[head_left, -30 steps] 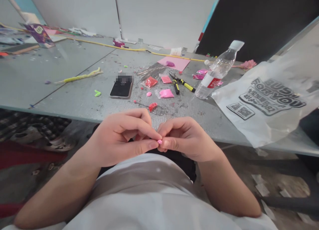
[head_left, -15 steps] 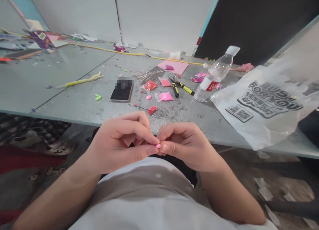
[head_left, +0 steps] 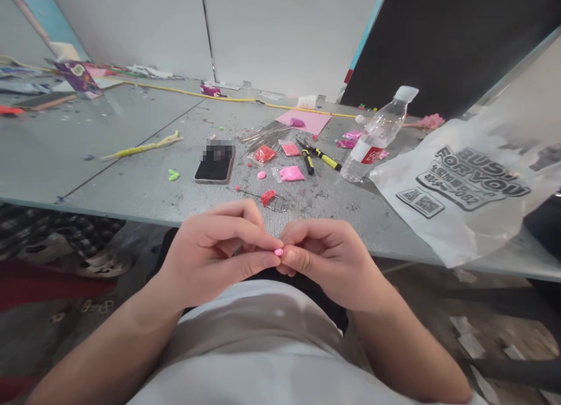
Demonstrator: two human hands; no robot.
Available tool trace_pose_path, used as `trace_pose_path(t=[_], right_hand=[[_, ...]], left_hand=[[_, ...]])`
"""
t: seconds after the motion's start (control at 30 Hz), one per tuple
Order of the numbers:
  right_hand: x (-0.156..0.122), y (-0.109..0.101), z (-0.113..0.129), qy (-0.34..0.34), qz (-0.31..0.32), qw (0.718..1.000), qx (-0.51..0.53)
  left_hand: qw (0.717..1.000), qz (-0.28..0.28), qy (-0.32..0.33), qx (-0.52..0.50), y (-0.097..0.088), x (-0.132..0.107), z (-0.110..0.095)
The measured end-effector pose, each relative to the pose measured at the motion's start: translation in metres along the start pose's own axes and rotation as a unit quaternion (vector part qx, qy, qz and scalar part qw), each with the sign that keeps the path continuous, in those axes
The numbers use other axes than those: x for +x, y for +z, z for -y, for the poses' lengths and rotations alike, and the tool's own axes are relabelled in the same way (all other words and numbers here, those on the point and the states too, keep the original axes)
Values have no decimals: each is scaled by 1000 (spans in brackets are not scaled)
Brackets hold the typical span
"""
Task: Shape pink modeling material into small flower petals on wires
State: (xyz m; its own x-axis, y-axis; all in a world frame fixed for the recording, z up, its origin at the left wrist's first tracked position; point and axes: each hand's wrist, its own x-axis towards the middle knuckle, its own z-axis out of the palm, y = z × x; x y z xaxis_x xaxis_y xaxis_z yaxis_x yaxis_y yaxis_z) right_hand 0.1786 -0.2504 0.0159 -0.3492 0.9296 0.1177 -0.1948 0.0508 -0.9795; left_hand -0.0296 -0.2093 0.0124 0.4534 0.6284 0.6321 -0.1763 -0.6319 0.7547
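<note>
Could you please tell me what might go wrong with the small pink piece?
The pink piece is tiny and pinched between the left hand and right hand, so it could slip or be squashed. Held in front of the table, it could fall below and be lost.

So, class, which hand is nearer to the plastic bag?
Right. The right hand is left of the plastic bag, apart from it; the left hand is farther left.

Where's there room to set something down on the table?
Roomiest: tabletop left of the green bits, between yellow strip and front edge. Smaller: between red piece and white bag. Crowded: packets, pliers and wires behind the red piece. Left hand and right hand hide the front middle.
</note>
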Motion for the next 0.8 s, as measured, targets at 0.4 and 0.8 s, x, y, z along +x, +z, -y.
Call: trace_pose_path(t=[0.4, 0.8], right_hand=[[-3, 6, -5, -46, -64, 997, 27], [-4, 18, 5, -23, -104, 994, 16]], left_hand=[[999, -34, -15, -6, 0, 2, 8], [995, -36, 38, 89, -3, 0, 4]])
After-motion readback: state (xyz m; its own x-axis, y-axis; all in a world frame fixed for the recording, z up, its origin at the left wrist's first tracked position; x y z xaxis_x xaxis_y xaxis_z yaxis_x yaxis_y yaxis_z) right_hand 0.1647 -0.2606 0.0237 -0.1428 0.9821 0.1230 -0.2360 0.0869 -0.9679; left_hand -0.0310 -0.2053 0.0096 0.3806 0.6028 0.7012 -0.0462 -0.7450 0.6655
